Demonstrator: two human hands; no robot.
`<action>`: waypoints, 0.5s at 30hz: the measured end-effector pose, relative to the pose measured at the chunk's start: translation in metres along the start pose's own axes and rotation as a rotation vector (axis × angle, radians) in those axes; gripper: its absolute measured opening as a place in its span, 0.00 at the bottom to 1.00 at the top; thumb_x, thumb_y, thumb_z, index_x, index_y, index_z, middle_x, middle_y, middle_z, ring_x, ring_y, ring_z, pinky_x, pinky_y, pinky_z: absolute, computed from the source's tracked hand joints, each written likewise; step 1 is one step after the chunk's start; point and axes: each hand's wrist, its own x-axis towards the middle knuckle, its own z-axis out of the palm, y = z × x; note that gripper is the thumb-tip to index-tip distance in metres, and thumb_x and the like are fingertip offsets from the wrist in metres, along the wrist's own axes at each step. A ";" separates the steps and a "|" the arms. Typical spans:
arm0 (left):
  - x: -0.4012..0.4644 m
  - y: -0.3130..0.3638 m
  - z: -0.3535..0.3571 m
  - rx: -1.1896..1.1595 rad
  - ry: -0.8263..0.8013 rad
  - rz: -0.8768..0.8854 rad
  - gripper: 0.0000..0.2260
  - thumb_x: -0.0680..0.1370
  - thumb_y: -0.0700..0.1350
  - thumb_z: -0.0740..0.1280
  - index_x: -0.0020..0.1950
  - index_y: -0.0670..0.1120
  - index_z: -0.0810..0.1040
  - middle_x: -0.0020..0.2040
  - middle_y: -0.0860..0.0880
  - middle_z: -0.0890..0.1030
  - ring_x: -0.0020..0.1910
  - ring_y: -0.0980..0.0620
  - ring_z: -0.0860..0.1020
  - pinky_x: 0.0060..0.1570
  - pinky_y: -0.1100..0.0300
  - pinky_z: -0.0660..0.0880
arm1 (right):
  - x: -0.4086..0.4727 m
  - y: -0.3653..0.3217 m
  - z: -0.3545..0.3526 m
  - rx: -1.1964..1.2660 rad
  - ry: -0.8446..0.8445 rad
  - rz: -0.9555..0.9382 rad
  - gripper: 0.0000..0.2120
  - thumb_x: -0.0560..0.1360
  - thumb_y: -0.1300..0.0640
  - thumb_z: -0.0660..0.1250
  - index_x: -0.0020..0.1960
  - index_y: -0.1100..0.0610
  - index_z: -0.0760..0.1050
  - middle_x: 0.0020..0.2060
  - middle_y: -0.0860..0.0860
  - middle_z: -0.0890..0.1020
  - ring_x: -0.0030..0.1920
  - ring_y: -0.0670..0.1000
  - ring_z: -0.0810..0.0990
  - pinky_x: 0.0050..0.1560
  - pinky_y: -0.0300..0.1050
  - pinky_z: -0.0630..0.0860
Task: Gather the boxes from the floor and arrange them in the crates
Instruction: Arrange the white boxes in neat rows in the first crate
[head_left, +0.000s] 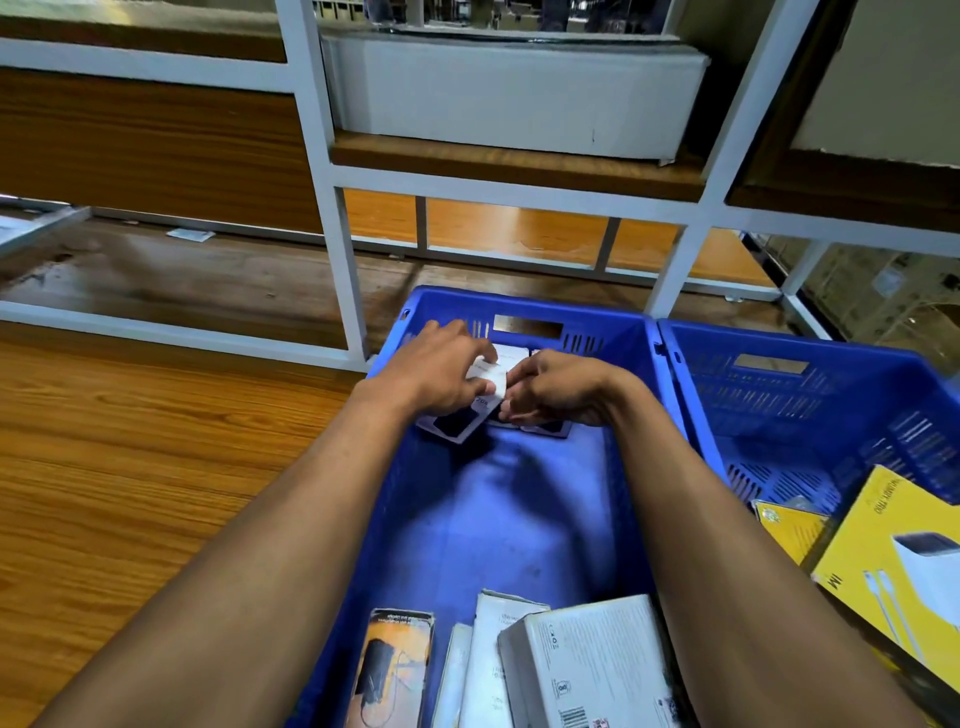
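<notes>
We are reaching both arms into the left blue crate (631, 395), our landmark here. Our left hand (441, 371) is curling its fingers around a small white box (488, 378) and pinching it with the thumb near the crate's far wall; the box is carrying dark print that is too blurred for us to read. Our right hand (553, 395) is sitting just beside that box, fingers curled toward its right edge, though we cannot tell whether it is gripping. Beneath both hands, flat white-and-black boxes (457, 423) are lying on the crate's floor at the far end. At the crate's near end, an orange-and-black box (392, 670) and a grey-white box (597, 670) with a barcode and fine, illegible text are resting. To the right of the crate, a second blue crate (810, 410) is touching it and holding a yellow box (883, 525) showing the letters "IM".
</notes>
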 end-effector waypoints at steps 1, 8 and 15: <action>0.000 0.000 0.000 0.022 -0.010 0.001 0.21 0.80 0.59 0.71 0.72 0.58 0.75 0.68 0.45 0.73 0.67 0.39 0.69 0.66 0.41 0.71 | 0.003 0.001 0.002 -0.039 -0.015 0.006 0.13 0.76 0.73 0.67 0.60 0.75 0.75 0.48 0.63 0.79 0.51 0.56 0.80 0.52 0.46 0.79; 0.001 0.006 0.001 0.128 -0.004 0.012 0.15 0.77 0.56 0.74 0.63 0.56 0.81 0.64 0.47 0.76 0.67 0.41 0.68 0.60 0.44 0.71 | 0.008 -0.001 0.012 -0.231 -0.086 0.036 0.15 0.78 0.71 0.65 0.65 0.68 0.73 0.55 0.60 0.80 0.55 0.51 0.76 0.64 0.57 0.78; -0.001 0.010 0.000 0.154 0.009 -0.091 0.17 0.75 0.52 0.73 0.60 0.45 0.80 0.60 0.41 0.78 0.60 0.38 0.78 0.54 0.48 0.76 | 0.009 -0.005 0.017 -0.247 -0.129 -0.031 0.22 0.75 0.70 0.66 0.68 0.59 0.74 0.67 0.60 0.78 0.57 0.53 0.77 0.59 0.53 0.78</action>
